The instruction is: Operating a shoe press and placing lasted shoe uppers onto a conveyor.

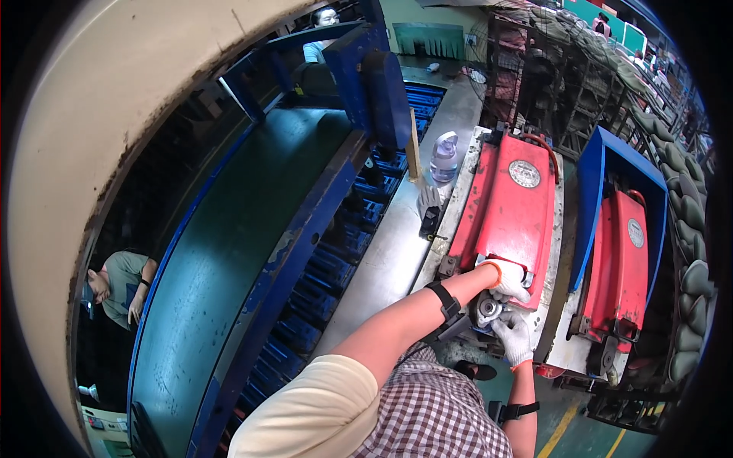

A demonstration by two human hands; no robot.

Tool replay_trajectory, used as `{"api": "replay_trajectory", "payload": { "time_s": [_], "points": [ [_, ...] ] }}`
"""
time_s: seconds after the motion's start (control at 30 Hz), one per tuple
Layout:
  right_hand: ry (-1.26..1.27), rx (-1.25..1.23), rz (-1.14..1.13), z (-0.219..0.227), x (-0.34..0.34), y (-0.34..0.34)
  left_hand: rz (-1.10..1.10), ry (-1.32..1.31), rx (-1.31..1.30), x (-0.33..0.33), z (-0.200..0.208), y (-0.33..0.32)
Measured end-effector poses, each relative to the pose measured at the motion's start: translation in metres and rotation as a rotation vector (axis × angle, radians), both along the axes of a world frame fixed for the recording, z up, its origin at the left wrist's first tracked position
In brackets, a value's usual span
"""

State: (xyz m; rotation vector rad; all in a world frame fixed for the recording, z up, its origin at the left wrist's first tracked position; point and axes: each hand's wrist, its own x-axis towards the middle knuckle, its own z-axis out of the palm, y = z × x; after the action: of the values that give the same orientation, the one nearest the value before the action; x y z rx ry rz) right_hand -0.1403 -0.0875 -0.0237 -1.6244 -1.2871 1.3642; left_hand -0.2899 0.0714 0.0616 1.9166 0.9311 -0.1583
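Both my hands wear white knit gloves with orange cuffs. They work at the near end of a long red machine cover (527, 206) that has a round pale emblem. My left hand (510, 282) is at the cover's lower edge, fingers curled down; what they hold is hidden. Just below it sits a round metal wheel-like part (488, 308). My right hand (513, 334) reaches up from below, its fingers bent in against that part's right side. A clear plastic bottle (443, 159) and a grey glove (429, 200) are on the metal ledge to the left.
A second red machine (620, 259) stands on the right under a blue hood (603, 160). To the left runs a wide green conveyor belt (229, 252) with a blue frame. Stacked grey-green curved pieces (691, 290) line the far right. Another person (126, 282) is beyond the belt.
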Motion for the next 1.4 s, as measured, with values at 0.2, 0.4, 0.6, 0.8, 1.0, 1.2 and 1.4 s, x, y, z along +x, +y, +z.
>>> {"api": "replay_trajectory", "payload": {
  "time_s": [0.2,0.4,0.6,0.8,1.0,1.2,1.4],
  "points": [
    [0.026,-0.046,-0.01,0.004,-0.003,0.001,0.004,0.017,-0.054,0.001,-0.005,0.003],
    [-0.008,-0.042,-0.005,0.001,0.001,0.002,0.018,0.011,-0.055,0.002,-0.001,0.002],
    [-0.008,-0.048,-0.006,0.008,-0.001,0.001,0.009,0.0,-0.055,0.001,-0.002,0.001],
    [0.023,-0.093,-0.014,-0.008,0.005,-0.001,-0.046,0.001,0.0,0.0,0.006,0.0],
    [0.207,-0.319,-0.005,0.001,-0.003,-0.007,-0.085,-0.011,0.05,0.0,0.003,0.003],
    [0.387,-0.527,0.267,0.012,-0.05,-0.036,-0.014,-0.164,-0.099,0.001,0.016,0.0],
    [0.159,-0.589,0.625,0.013,-0.078,-0.016,-0.033,-0.037,-0.032,-0.001,0.015,0.002]
  ]
}}
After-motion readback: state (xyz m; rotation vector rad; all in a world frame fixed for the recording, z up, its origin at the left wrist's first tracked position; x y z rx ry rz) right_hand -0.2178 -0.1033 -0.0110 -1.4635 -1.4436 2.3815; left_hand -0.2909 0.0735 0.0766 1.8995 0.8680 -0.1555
